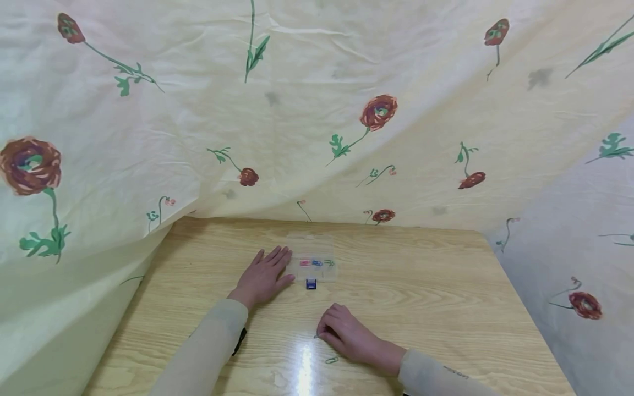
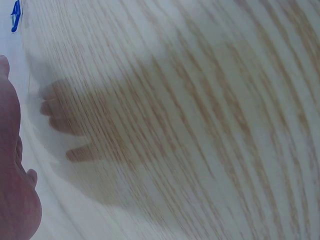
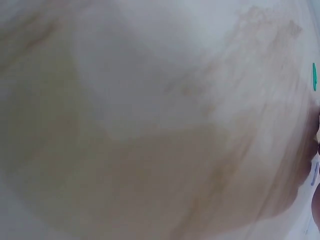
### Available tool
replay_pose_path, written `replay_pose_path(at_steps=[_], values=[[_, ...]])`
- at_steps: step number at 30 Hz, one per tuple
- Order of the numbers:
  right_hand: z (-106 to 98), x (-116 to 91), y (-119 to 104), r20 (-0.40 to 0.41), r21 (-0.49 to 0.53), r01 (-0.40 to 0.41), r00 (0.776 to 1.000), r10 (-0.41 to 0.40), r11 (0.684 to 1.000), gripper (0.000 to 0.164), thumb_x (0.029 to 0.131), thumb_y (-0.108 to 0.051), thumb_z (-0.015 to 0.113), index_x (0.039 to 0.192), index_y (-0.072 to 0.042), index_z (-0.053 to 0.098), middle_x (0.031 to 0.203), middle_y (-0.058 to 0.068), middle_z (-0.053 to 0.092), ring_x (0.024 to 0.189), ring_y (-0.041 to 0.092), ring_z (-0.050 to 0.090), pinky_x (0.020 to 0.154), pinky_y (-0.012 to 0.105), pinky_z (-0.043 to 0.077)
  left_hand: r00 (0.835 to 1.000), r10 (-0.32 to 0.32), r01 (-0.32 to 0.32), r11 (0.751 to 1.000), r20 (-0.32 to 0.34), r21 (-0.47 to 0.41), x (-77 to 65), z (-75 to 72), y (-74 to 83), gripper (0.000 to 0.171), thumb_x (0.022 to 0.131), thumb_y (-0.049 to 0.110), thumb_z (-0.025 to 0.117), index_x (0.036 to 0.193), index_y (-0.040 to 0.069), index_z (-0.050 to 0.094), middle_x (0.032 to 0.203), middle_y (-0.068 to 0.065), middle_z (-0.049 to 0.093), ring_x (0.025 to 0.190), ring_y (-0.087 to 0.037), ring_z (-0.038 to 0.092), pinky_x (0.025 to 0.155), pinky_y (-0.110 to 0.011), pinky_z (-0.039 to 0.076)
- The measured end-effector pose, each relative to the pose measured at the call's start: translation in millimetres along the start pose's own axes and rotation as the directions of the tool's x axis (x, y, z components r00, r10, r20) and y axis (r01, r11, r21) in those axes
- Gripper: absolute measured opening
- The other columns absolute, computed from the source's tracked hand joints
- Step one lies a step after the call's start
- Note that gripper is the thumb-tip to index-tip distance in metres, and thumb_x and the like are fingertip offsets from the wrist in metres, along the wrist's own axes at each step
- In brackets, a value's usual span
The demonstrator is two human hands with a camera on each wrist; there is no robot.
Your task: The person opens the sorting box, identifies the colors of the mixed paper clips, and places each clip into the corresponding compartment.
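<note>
My left hand (image 1: 264, 275) lies palm down on the table, fingers straight, with fingertips and thumb right at the left side of a clear plastic compartment box (image 1: 329, 273). In the box sit pink paper clips (image 1: 305, 263), blue paper clips (image 1: 317, 263) and green paper clips (image 1: 329, 263) in separate compartments. Nearer the front, my right hand (image 1: 349, 335) has thumb and fingers curled together, pinching a small paper clip (image 1: 316, 336) close to the tabletop; the fingers hide most of it. A green paper clip (image 1: 332, 361) lies just below that hand.
A small dark blue piece (image 1: 311, 284) with a pale marking is at the box's front edge. The wooden table (image 1: 421, 275) is bounded at the back and sides by a hanging flowered cloth (image 1: 297, 110). Light glares off the table's front middle.
</note>
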State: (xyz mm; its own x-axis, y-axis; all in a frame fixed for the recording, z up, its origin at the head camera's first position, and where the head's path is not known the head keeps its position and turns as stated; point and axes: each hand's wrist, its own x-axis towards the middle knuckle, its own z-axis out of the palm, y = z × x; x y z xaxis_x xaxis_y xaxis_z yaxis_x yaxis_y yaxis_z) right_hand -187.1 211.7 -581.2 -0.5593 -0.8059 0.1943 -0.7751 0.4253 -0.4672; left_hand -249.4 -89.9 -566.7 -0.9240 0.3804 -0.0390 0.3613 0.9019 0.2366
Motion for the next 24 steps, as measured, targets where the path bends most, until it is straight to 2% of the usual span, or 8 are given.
replay_pose_path(at_steps=[4,8,10,16,24], values=[[-2,0,6,-0.061,-0.001,0.012,0.998,-0.012,1.0,0.003,0.107,-0.02,0.067,0.105,-0.019,0.069,0.104,-0.013,0.062,0.101,0.005,0.054,0.091,0.03,0.052,1.0,-0.003,0.003,1.0,-0.001,0.002,0.0,-0.7,-0.1,0.075,0.112,0.059,0.039,0.171,0.016,0.026,0.177,-0.002,0.023,0.165,-0.024,0.017,0.134,-0.053,0.009],[-8,8,16,-0.132,0.009,-0.018,0.991,0.019,1.0,0.004,0.106,-0.022,0.069,0.104,-0.018,0.068,0.103,-0.014,0.062,0.101,0.005,0.054,0.091,0.03,0.052,1.0,0.004,-0.004,1.0,-0.003,0.012,-1.1,-0.4,-1.2,0.075,0.113,0.06,0.038,0.171,0.015,0.026,0.177,-0.002,0.023,0.165,-0.024,0.017,0.134,-0.053,0.009],[-14,16,21,-0.162,0.007,-0.034,0.986,0.034,0.999,0.004,0.105,-0.02,0.071,0.103,-0.017,0.068,0.103,-0.013,0.063,0.102,0.006,0.055,0.091,0.031,0.053,1.0,0.009,-0.009,1.0,-0.002,0.013,-2.0,-0.3,-1.7,0.075,0.113,0.06,0.038,0.171,0.015,0.025,0.177,-0.002,0.023,0.165,-0.024,0.017,0.134,-0.053,0.009],[-31,45,36,-0.27,-0.028,-0.015,0.963,0.006,0.999,0.012,0.097,-0.006,0.077,0.102,-0.013,0.068,0.102,-0.004,0.067,0.102,0.015,0.059,0.092,0.036,0.055,1.0,0.018,-0.018,1.0,-0.014,0.001,-3.5,0.5,-2.8,0.075,0.112,0.058,0.04,0.171,0.014,0.027,0.177,-0.004,0.025,0.165,-0.026,0.019,0.134,-0.054,0.01],[-46,79,53,-0.337,-0.07,-0.012,0.941,-0.012,0.997,0.008,0.097,-0.004,0.077,0.098,-0.006,0.069,0.097,0.004,0.07,0.096,0.022,0.061,0.09,0.043,0.054,1.0,0.022,-0.022,1.0,-0.019,0.0,-3.2,3.2,-2.3,0.075,0.112,0.06,0.038,0.172,0.015,0.025,0.177,-0.002,0.023,0.165,-0.024,0.018,0.134,-0.054,0.01]])
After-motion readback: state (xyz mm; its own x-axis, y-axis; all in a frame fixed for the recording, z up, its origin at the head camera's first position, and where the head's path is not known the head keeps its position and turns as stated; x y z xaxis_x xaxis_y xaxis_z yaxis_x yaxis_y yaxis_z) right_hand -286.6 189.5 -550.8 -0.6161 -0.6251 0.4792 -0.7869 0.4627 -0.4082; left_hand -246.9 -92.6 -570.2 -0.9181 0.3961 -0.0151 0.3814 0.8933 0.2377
